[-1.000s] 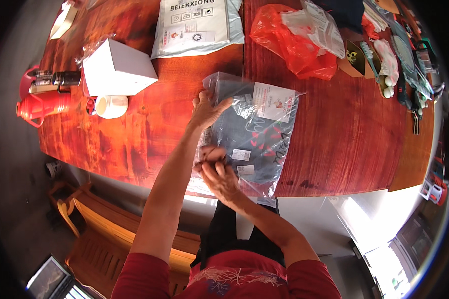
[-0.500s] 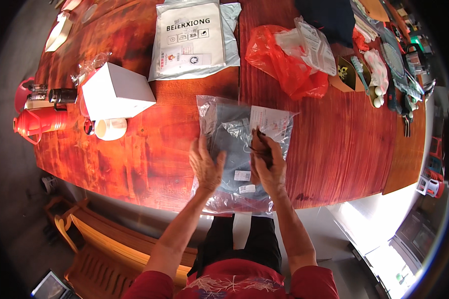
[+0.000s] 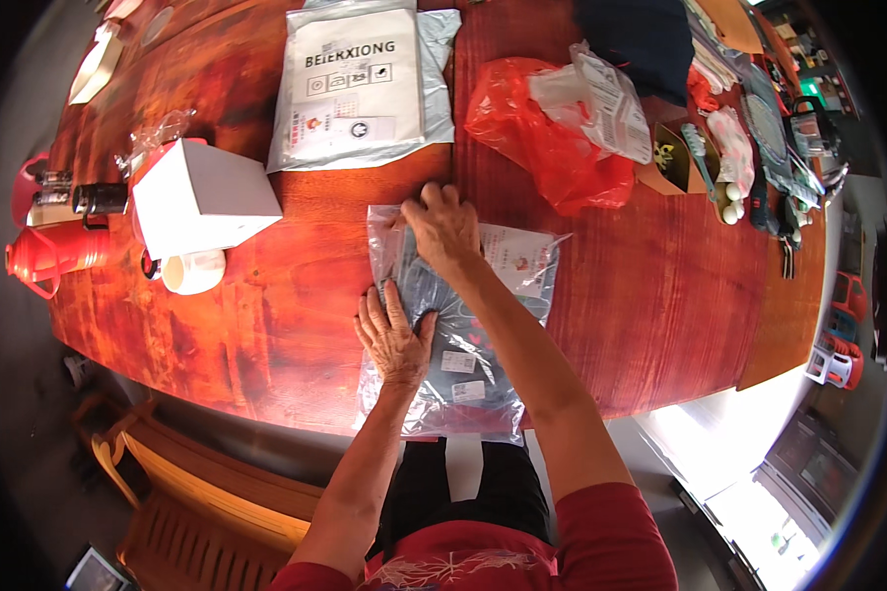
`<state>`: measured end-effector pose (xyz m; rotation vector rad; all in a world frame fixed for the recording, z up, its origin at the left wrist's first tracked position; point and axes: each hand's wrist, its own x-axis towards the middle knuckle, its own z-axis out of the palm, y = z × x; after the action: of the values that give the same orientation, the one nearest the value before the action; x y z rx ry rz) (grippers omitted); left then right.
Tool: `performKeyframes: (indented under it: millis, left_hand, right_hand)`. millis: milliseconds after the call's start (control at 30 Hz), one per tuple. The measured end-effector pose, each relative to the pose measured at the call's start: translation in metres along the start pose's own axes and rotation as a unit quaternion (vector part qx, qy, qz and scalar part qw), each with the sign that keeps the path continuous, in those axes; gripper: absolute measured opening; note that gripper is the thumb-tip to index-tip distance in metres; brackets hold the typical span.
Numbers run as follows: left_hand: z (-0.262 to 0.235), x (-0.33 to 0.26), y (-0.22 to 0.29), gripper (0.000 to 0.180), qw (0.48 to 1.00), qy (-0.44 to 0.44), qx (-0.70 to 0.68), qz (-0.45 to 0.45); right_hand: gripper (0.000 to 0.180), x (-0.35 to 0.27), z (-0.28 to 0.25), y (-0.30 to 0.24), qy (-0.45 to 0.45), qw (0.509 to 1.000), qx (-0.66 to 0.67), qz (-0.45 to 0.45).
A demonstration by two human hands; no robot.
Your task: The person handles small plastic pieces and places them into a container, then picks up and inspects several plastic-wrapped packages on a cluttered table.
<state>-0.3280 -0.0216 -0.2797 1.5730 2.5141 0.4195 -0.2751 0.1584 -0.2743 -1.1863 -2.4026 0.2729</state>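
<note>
A clear plastic bag [image 3: 483, 419] lies flat at the table's near edge, with dark folded cloth [image 3: 451, 335] and a printed white card [image 3: 518, 258] inside. Two small white labels [image 3: 458, 362] show on its lower part. My left hand [image 3: 394, 345] rests on the bag's left side, fingers spread. Across the bag reaches my right arm; my right hand [image 3: 443, 229] is at the far left part of the bag, its fingers curled inward. Whatever its fingertips hold, if anything, is hidden under the hand.
Beyond the bag lies a grey-white packaged parcel [image 3: 355, 89]. A white box [image 3: 202, 197], a white cup [image 3: 195, 272] and a red thermos [image 3: 64, 251] stand left on the table [image 3: 660, 315]. Right are a red plastic bag [image 3: 522, 128], an open carton [image 3: 675, 158] and several small items.
My right hand has moved from the bag's right side, up and left to its far edge. The left hand stays on the bag. The whole view has shifted slightly.
</note>
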Motion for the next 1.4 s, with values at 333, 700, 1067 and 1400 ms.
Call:
performKeyframes:
  millis: [333,700,1067,1400]
  left_hand:
    - [-0.001,-0.005,0.004,0.088,0.997,0.010,-0.049,-0.054]
    - [-0.019,0.020,-0.013,0.051,0.875,-0.174,-0.374,-0.255]
    - [-0.117,0.036,0.030,0.034,0.860,-0.140,-0.488,-0.043]
    - [-0.169,0.009,0.117,0.031,0.947,0.104,0.119,0.278]
  right_hand:
    - [0.027,-0.135,-0.066,-0.005,-0.012,0.996,-0.075,-0.050]
    - [0.032,-0.236,-0.103,0.062,0.009,0.911,0.066,0.407]
    - [0.027,-0.279,-0.126,0.026,-0.026,0.900,0.145,0.410]
    - [0.028,-0.312,-0.168,0.082,0.129,0.865,0.175,0.451]
